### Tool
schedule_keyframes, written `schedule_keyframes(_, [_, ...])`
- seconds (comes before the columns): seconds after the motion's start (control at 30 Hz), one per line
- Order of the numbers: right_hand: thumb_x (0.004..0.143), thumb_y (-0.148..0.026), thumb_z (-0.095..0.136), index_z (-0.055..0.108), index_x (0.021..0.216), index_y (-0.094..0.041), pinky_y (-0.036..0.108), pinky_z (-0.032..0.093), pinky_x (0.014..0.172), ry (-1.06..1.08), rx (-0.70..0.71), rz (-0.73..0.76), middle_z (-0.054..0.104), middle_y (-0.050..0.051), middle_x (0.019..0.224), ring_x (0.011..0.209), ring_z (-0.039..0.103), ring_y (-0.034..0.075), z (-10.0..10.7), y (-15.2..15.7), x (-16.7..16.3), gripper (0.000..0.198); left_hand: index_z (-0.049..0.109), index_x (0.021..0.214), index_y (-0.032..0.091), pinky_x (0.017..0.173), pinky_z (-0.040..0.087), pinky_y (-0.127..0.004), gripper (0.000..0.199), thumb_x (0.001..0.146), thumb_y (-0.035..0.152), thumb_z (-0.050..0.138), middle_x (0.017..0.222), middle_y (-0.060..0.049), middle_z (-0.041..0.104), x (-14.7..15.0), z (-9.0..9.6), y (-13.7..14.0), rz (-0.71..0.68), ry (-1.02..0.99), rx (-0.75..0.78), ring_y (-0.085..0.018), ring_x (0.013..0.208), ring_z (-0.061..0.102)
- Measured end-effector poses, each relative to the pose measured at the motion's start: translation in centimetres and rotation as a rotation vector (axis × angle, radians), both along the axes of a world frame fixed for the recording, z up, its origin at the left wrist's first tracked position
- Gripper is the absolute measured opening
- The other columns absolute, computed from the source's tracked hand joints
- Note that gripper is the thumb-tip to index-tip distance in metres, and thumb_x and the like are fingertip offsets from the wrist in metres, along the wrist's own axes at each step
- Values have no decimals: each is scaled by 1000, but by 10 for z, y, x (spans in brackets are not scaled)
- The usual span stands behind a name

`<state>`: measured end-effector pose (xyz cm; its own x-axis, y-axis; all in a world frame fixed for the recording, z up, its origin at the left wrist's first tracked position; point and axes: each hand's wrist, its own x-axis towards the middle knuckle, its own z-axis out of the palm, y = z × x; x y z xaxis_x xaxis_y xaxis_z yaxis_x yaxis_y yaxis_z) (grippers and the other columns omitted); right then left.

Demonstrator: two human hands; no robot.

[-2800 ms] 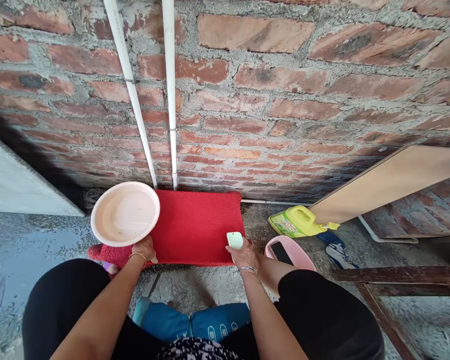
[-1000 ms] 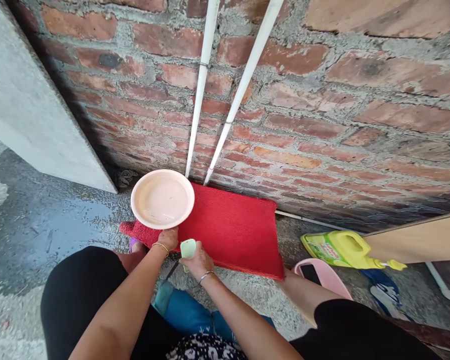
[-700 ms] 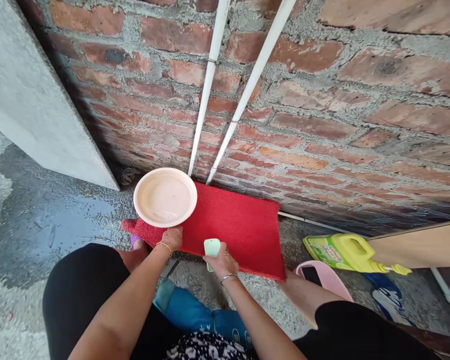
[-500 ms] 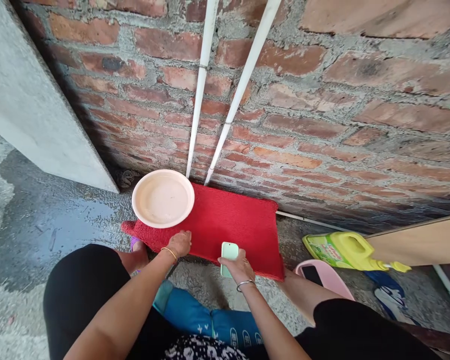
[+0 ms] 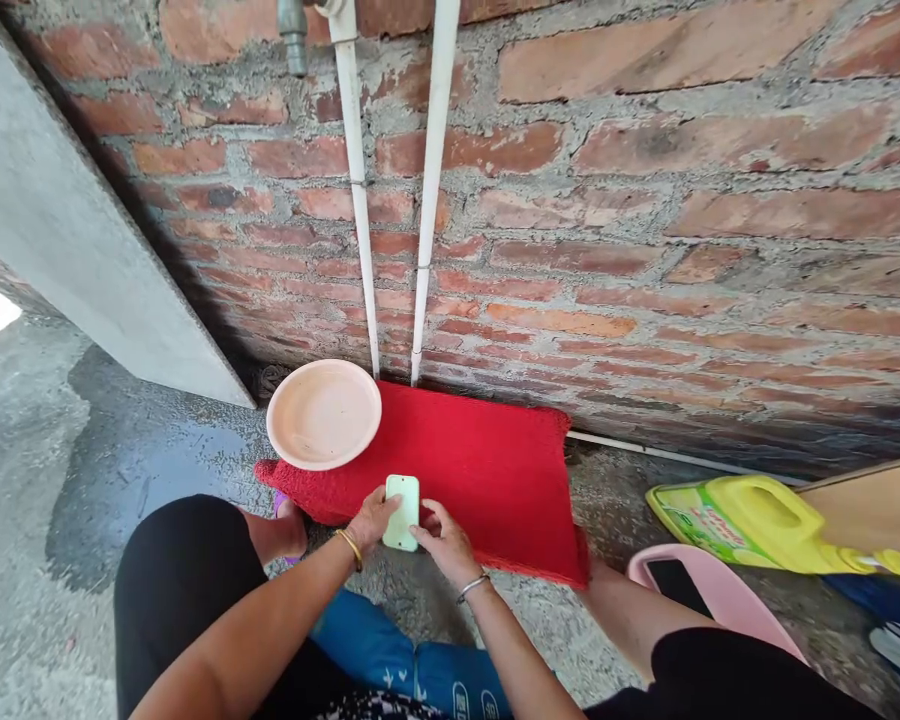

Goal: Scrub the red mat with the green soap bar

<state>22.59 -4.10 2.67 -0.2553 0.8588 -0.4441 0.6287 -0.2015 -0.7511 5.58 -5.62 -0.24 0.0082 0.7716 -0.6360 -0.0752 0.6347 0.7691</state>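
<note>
A pale green, flat rectangular case (image 5: 403, 520) with rounded corners is held upright above the near edge of the red cloth (image 5: 465, 470). My left hand (image 5: 375, 517) grips it from the left, thumb laid across its face. On the other side is my right hand (image 5: 450, 545), fingers apart; its thumb tip reaches the case's lower right edge. To the left of the hands, a pale pink basin (image 5: 324, 415) rests on the cloth, a little water seeming to lie in it. What supports the cloth is hidden.
Behind the cloth rises a brick wall (image 5: 570, 210) with two white pipes (image 5: 422, 250) and a metal tap (image 5: 292, 38). At right are a yellow detergent jug (image 5: 750, 520) and a pink tub (image 5: 750, 615) with a dark phone-like slab. A grey slab (image 5: 112, 220) leans at left by wet floor.
The green case has moved left from my right hand into my left hand's grip. My right hand has loosened and followed it. The view has shifted, bringing the tap in.
</note>
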Motion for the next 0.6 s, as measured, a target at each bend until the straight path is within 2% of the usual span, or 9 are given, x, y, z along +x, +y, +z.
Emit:
schedule_keyframes(0.13, [83,-31,54,61,110,-26,26,47,81,-225,117,-68,65,1,96,82,61,15,0,22,27,28,58,95,16,62,50,-25,38,81,52,59,75,0,64,-23,12,16,-37,455,31,-13,67,61])
schedule_keyframes(0.27, [87,-29,51,61,118,-22,32,44,91,-534,128,-86,61,10,115,104,59,22,8,39,56,33,59,95,15,64,50,-25,28,90,41,49,79,-2,66,-45,25,25,-83,631,-24,-14,72,63])
schedule_keyframes(0.33, [87,-31,53,58,126,-21,38,43,92,-670,173,-86,54,14,129,115,54,27,10,40,65,40,60,102,16,72,50,-27,27,91,37,48,89,-5,69,-51,30,23,-93,713,-47,-18,85,65])
schedule_keyframes(0.4, [87,-35,53,54,132,-22,43,42,93,-753,227,-90,44,15,141,125,46,31,9,39,72,47,57,115,16,83,48,-30,33,90,36,50,104,-10,67,-50,36,19,-104,851,-65,-22,104,61])
schedule_keyframes(0.47, [88,-39,53,52,135,-24,45,40,97,-800,264,-94,39,14,146,132,38,32,7,38,78,50,49,130,17,90,44,-33,47,90,41,49,117,-15,62,-42,40,12,-161,1074,-88,-26,116,55])
schedule_keyframes(0.53, [89,-42,50,51,137,-26,47,37,100,-830,283,-103,37,13,148,136,33,32,2,39,83,51,39,141,19,90,43,-36,61,89,50,47,123,-17,57,-30,44,6,-257,1296,-109,-29,118,53])
schedule_keyframes(0.6, [90,-47,47,49,138,-28,48,36,101,-843,268,-117,35,12,150,137,31,32,-2,42,89,52,34,145,20,90,43,-38,70,87,57,47,123,-17,55,-16,46,2,-327,1415,-115,-30,116,53])
